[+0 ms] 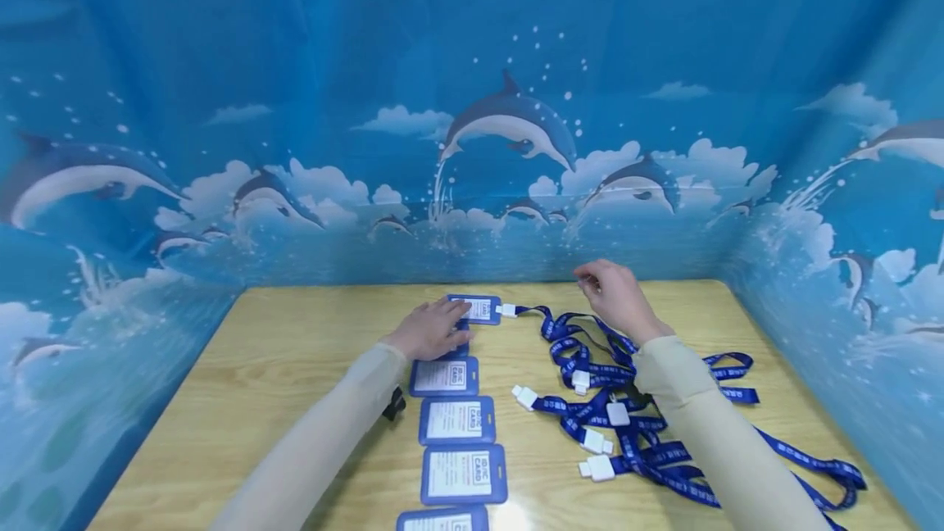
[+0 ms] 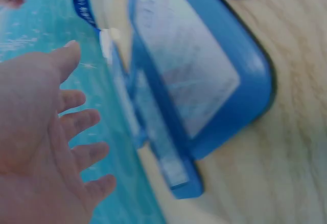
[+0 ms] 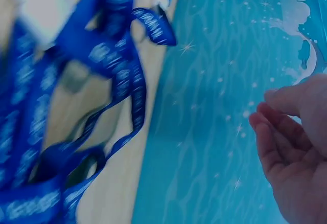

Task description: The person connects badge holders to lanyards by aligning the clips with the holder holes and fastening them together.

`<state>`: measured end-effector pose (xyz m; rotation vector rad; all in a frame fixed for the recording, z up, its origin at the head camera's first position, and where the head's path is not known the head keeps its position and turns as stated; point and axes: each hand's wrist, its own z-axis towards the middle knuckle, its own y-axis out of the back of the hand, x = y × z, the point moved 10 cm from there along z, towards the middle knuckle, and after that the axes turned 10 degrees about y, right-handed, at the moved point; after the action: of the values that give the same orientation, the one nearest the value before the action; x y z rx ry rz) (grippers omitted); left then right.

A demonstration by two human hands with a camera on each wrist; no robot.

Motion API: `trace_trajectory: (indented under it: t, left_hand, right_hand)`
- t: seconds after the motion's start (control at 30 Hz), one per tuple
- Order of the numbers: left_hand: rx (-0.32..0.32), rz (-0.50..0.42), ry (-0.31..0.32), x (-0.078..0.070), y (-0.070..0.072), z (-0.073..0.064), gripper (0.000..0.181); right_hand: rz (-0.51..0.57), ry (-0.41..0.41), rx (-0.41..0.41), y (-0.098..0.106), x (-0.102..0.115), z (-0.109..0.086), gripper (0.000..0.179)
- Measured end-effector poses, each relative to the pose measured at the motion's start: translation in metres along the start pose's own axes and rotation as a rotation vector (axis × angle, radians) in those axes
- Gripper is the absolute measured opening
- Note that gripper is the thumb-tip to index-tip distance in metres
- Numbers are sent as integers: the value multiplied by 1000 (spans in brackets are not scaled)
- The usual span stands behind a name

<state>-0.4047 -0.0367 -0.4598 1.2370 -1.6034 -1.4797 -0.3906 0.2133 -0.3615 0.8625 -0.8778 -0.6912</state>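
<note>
Presently 5 blue badge holders [image 1: 457,420] line the table [image 1: 295,351], near to far; the nearest is cut off.
Left hand [image 1: 431,329] rests flat on the farthest holder [image 1: 479,309]; right hand [image 1: 615,295] hovers, loosely curled, holding nothing, above tangled lanyards [image 1: 634,424] showing 5 white clips.

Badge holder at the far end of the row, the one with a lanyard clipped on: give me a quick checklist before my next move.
1. Left hand rests on the far badge holder, steadying it: ok.
2. White clip sits against the holder's edge: ok; whether it is latched: cannot tell.
3. Right hand is raised above the lanyards, holding nothing visible: ok.
4. Loose lanyards lie untangled: not ok, they overlap in a pile.
5. Other badge holders lie lined up in a row: ok.
</note>
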Motion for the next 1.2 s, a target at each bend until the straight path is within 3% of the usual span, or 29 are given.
trace_trajectory:
  t: [0.1, 0.2, 0.37, 0.6, 0.73, 0.9, 1.03, 1.2]
  left_hand:
    - [-15, -9, -15, -3, 10, -13, 65]
    - [-30, -44, -38, -5, 18, -25, 64]
    - [-48, -82, -44, 3, 20, -41, 57]
    - [-14, -103, -13, 14, 11, -52, 52]
    - [10, -132, -27, 13, 5, -56, 58]
    - [36, -177, -32, 14, 0, -57, 68]
    - [44, -205, -11, 18, 1, -58, 69]
    - [70, -195, -12, 18, -1, -57, 69]
  right_hand:
    - [-14, 68, 55, -5, 3, -19, 20]
    - [-19, 203, 134, -17, 14, -41, 25]
    - [-32, 345, 282, -46, 22, -75, 33]
    - [-70, 393, 333, -64, 20, -85, 35]
    - [-76, 437, 392, -70, 23, -87, 30]
    - [-74, 430, 450, -76, 19, -88, 28]
    - [-82, 404, 445, -73, 20, -86, 25]
    - [-45, 343, 446, -54, 24, -85, 27]
